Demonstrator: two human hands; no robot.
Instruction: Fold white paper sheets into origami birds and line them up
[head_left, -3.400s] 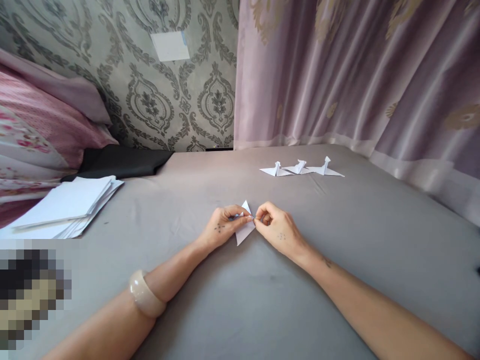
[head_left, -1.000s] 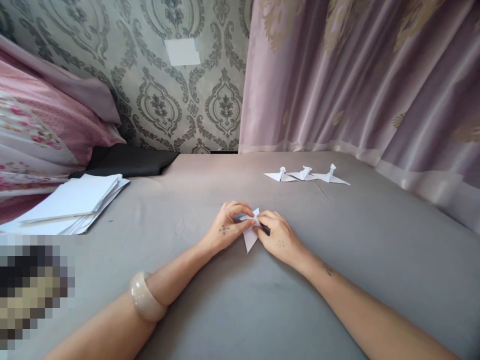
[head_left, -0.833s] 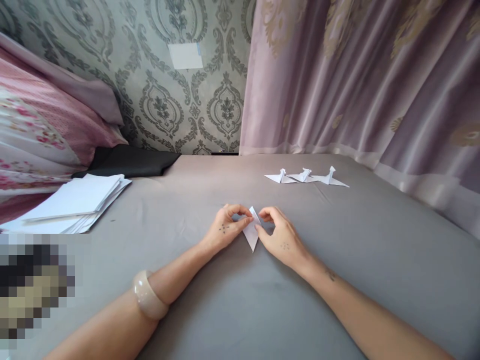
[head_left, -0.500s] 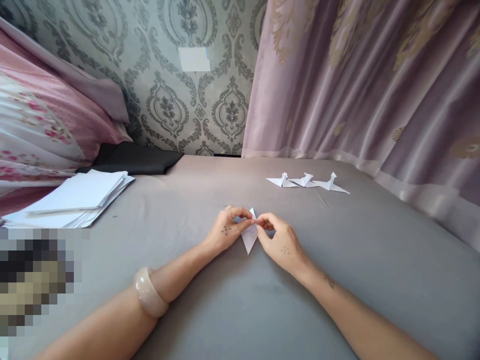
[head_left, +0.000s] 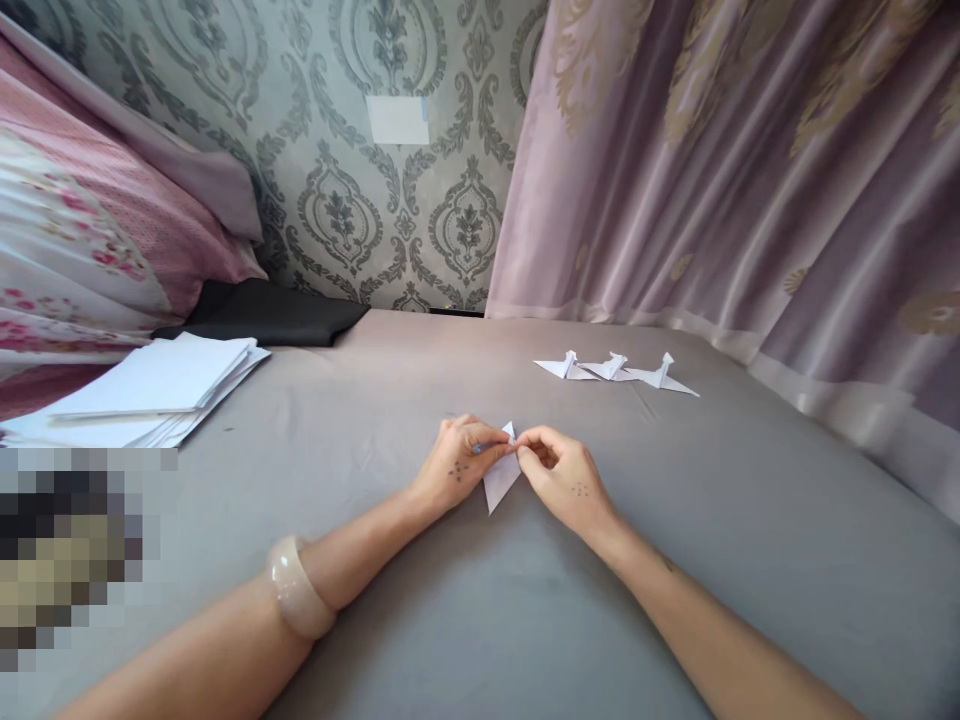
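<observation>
A small piece of folded white paper (head_left: 501, 482), pointed at both ends, is held between my two hands above the grey surface. My left hand (head_left: 463, 460) pinches its left side near the upper part, thumb and fingers together. From the other side, my right hand (head_left: 559, 465) pinches the paper's right edge with thumb and forefinger. The fingertips almost meet and hide the paper's middle. Further back on the right stand three folded white paper birds (head_left: 615, 368) in a row, their wings touching or overlapping.
A stack of white paper sheets (head_left: 157, 378) lies at the left, in front of a black folded item (head_left: 274, 318). Purple curtains (head_left: 712, 180) hang along the right, and pink floral fabric (head_left: 97, 230) is bunched at the left. A patterned wall (head_left: 405, 200) closes the back.
The folded paper has tilted slightly, its lower tip moving a little left. Both hands have shifted slightly right and keep their pinch. The camera view has moved a little.
</observation>
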